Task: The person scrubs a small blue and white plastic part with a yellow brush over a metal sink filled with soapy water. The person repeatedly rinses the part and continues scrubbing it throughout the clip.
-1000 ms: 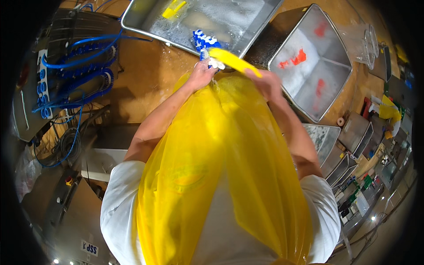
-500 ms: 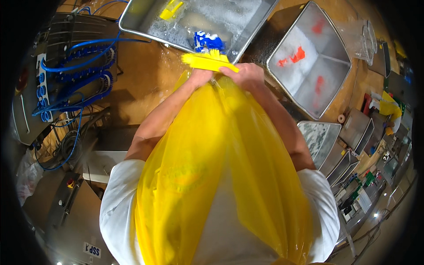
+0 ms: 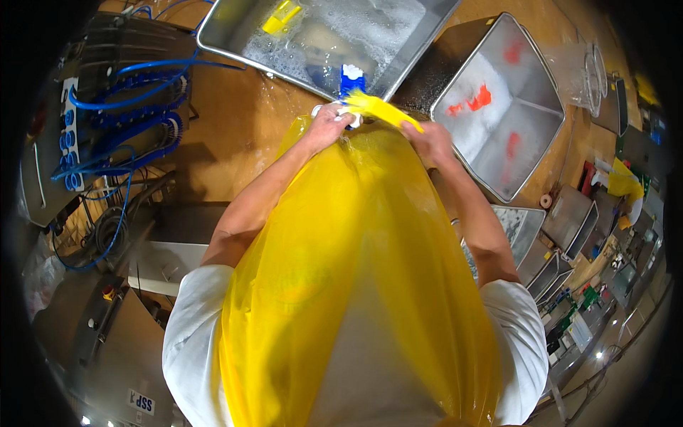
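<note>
My right hand (image 3: 431, 142) is closed around the handle end of a yellow brush (image 3: 391, 114). The brush's bristles point left, over a blue piece (image 3: 350, 84) spotted with white suds. My left hand (image 3: 330, 128) grips the lower end of that piece, with more white suds by its fingers. The blue piece reaches up to the near rim of a steel tub (image 3: 299, 75) of foamy water; its exact kind is hard to make out. Both hands are just in front of the yellow apron (image 3: 313, 235).
A yellow object (image 3: 282, 17) lies in the tub's water. To the right stands a second steel tub (image 3: 499, 186) with foam and orange-red pieces (image 3: 478, 98). Blue hoses (image 3: 153, 64) and ribbed blue chain-like parts (image 3: 171, 135) hang on equipment at the left. Steel bins (image 3: 573, 213) stand farther right.
My right hand has moved right and slightly down with the brush, which now slants down to the right. The blue piece has turned and shows narrower. My left hand has moved slightly down.
</note>
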Tool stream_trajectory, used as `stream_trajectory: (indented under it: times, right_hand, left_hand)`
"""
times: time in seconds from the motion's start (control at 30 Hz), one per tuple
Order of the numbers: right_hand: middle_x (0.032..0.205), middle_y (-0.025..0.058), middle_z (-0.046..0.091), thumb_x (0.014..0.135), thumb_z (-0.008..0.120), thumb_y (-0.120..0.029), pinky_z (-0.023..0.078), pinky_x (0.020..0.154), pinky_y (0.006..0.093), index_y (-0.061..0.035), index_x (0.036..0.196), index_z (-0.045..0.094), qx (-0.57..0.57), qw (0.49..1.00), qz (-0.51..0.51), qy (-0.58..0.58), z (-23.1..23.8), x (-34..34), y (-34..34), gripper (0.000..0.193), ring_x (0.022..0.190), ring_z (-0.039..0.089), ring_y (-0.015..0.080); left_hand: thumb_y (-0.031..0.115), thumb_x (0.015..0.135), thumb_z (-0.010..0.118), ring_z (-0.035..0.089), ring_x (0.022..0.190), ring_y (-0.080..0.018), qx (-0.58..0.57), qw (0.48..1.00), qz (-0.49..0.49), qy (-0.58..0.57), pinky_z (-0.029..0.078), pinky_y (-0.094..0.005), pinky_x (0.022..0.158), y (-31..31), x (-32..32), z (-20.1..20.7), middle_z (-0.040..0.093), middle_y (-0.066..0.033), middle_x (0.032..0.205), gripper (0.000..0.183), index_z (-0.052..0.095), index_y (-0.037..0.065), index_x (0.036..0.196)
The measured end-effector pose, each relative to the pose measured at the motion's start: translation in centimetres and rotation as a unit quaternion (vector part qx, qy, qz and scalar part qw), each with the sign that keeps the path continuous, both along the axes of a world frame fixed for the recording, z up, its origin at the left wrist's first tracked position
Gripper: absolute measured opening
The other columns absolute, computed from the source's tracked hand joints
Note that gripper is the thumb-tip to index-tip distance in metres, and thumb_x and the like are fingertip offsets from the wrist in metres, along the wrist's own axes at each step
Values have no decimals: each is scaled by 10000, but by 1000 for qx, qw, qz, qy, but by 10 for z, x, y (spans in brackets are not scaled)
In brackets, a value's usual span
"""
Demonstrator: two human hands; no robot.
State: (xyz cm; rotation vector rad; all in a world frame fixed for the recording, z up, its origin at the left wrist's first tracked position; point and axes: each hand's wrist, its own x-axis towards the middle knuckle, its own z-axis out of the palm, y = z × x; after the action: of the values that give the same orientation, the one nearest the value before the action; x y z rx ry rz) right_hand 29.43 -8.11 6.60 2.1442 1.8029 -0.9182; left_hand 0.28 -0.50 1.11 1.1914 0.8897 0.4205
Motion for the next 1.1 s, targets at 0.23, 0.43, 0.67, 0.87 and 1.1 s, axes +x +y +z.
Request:
stream_trajectory:
  times: [0.23,0.43,0.67,0.87,1.1]
  right_hand:
    - [776,142,709,904,557,-735,513,670,471,-158,894,775,29,975,-182,123,34,-74,24,617,744,686,354]
    - [835,147,737,874,504,-807,549,722,447,-176,918,798,-37,996,-70,-42,2,-3,-23,697,819,718,354]
    - [871,139,755,874,473,-829,551,756,438,-135,905,795,68,996,-48,44,1,-55,22,766,861,719,351]
    - [866,137,752,890,498,-801,542,747,452,-137,927,788,-87,985,-93,-112,9,30,-30,725,851,720,346]
    - [806,135,736,885,548,-766,553,734,423,-128,893,783,45,995,-77,49,13,-72,9,680,806,715,355]
  left_hand:
    - [20,948,577,672,1015,-131,-31,998,-6,-47,520,-303,944,-1,2,-7,764,-46,1072,275,722,11,1181]
    - [-18,924,589,693,1022,-163,-22,1000,-16,-12,536,-326,927,-3,-6,-19,752,-55,1082,339,661,18,1254]
    - [-43,898,622,656,1037,-158,-60,996,47,-46,512,-323,934,-6,10,-3,710,-58,1107,336,625,23,1227]
    - [21,945,597,656,956,-115,-90,992,4,-94,516,-292,897,-2,-9,-5,698,-44,1004,309,631,39,1251]
    - [155,1030,552,676,1035,-152,-26,999,-34,-12,509,-296,947,1,-5,0,752,-62,1137,270,664,37,1245]
